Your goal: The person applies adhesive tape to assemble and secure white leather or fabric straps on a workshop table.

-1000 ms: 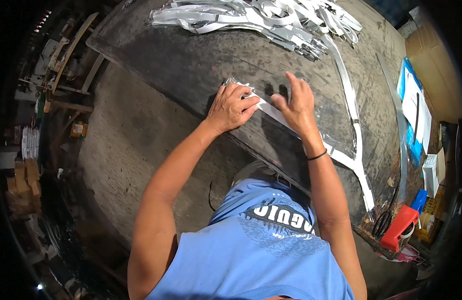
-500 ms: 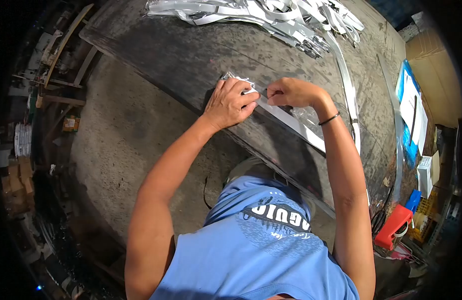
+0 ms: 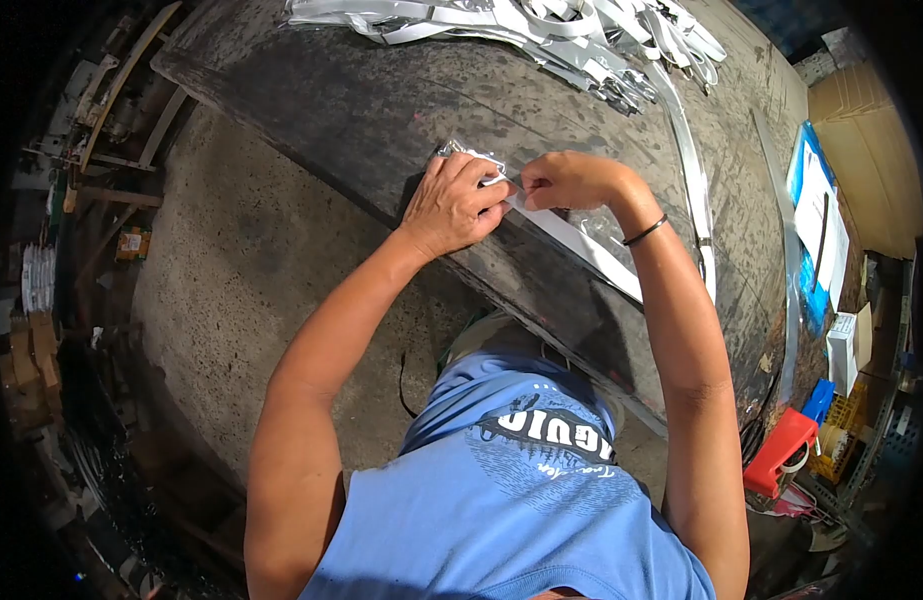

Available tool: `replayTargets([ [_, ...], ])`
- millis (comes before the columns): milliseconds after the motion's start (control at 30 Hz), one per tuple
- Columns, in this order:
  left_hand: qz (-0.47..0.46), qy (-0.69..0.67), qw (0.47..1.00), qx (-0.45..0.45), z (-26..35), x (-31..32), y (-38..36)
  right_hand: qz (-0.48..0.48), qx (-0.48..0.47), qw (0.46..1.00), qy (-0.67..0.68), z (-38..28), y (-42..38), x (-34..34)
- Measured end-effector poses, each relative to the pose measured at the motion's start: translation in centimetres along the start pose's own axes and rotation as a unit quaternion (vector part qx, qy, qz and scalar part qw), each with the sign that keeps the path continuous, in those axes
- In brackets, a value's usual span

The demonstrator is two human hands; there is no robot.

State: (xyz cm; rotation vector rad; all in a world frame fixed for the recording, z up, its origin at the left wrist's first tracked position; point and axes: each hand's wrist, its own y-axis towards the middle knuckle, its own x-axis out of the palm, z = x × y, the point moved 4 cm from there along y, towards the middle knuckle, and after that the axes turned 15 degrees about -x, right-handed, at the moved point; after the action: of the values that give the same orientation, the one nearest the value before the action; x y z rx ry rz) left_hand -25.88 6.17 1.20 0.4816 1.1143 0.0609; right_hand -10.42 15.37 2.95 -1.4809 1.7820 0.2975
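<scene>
A white strip (image 3: 593,250) in clear plastic lies slanting across the dark worktop (image 3: 331,130) near its front edge. My left hand (image 3: 453,203) rests over the strip's upper left end, fingers curled and gripping it. Crumpled clear plastic (image 3: 467,152) sticks out above those fingers. Close to its right, my right hand (image 3: 571,182) is closed in a pinch at the strip; the fingertips are bent inward and partly hidden, so what they hold is unclear. The two hands are almost touching.
A pile of wrapped white straps (image 3: 541,35) lies at the far edge, with one long strap (image 3: 689,170) trailing towards me. On the right are papers on a blue sheet (image 3: 816,220), a small white box (image 3: 843,342), a cardboard box (image 3: 861,150) and a red tool (image 3: 779,450).
My right hand has moved slightly left, closer to my left hand. My left hand stays on the strip's end. The whole view has shifted a little.
</scene>
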Motion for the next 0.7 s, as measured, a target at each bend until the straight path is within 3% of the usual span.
replayTargets([
  [567,0.011,-0.001,1.000,0.005,0.0,0.0,0.1,0.012,0.050,0.995,-0.090,-1.4,0.4,0.6],
  [633,0.015,0.006,1.000,0.010,-0.1,0.1,0.1,0.041,0.135,0.980,-0.139,-1.7,-0.2,0.4],
  [700,0.011,-0.001,1.000,0.007,0.1,-0.1,0.0,0.070,0.147,0.972,-0.168,-1.8,-0.8,-0.1],
])
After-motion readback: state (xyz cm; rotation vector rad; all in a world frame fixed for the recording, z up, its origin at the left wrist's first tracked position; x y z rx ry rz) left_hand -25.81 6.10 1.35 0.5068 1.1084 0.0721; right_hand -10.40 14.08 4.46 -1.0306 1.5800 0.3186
